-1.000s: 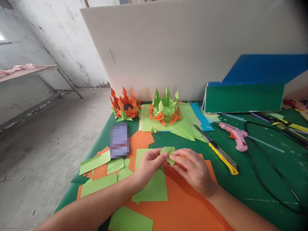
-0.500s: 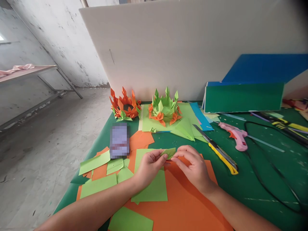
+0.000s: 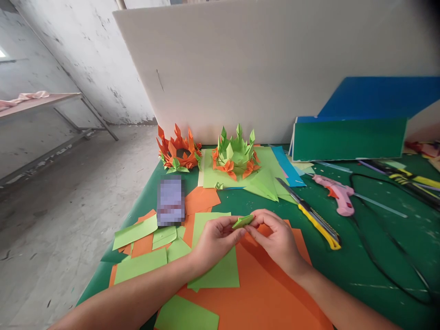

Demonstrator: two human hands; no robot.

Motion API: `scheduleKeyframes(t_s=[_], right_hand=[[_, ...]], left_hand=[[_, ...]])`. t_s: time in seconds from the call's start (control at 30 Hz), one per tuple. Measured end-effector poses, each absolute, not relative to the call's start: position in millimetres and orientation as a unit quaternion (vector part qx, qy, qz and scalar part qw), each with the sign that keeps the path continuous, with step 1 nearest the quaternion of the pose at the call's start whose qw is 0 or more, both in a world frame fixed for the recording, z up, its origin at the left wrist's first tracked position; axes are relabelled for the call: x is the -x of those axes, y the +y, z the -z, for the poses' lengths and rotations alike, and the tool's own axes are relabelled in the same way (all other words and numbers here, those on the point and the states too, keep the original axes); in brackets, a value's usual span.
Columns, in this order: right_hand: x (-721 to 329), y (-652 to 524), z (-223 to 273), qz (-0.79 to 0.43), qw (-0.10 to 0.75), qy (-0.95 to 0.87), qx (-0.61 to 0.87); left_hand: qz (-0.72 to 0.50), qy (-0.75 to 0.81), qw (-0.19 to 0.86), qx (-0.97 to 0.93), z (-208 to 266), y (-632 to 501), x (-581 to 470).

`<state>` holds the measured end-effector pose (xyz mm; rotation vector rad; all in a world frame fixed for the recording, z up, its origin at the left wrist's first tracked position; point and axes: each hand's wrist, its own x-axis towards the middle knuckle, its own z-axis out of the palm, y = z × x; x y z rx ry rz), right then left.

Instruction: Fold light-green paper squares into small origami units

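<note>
A small folded piece of green paper [image 3: 242, 222] is pinched between both hands, above the paper sheets. My left hand [image 3: 216, 238] grips its left end between thumb and fingers. On the other side my right hand [image 3: 275, 236] holds the right end with thumb and fingertips. Beneath them lie a green sheet [image 3: 220, 270] and a large orange sheet [image 3: 268, 293]. Behind the hands stand a green folded-paper crown [image 3: 237, 156] with orange flowers and an orange folded-paper crown [image 3: 177, 151] with green leaves.
To the right lie a yellow utility knife [image 3: 309, 215] and a pink glue gun [image 3: 337, 192] with a black cord [image 3: 371, 256]. Green and orange paper pieces [image 3: 140, 263] and a blurred-out rectangular object [image 3: 171, 201] are at left. A large white board [image 3: 223, 68] stands behind.
The folded green paper has turned in my fingers and now shows a narrower, thicker edge. My left thumb has shifted right, closer to my right fingers.
</note>
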<state>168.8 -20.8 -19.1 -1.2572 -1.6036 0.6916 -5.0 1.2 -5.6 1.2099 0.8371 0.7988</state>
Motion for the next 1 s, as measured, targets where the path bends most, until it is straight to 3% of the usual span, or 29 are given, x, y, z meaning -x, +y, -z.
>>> scheduleKeyframes(t_s=[0.4,0.63,1.0], right_hand=[[-167,-18,17,-0.472,0.458,-0.571,0.491],[-167,-21,13,-0.419,0.475,-0.609,0.478],[-169,-22,10,-0.468,0.483,-0.578,0.462]], left_hand=[[-0.346,0.390,0.661,-0.540,1,3,7],[-0.333,0.397,0.689,-0.508,2,1,4],[-0.346,0.372,0.773,-0.381,-6,-1,0]])
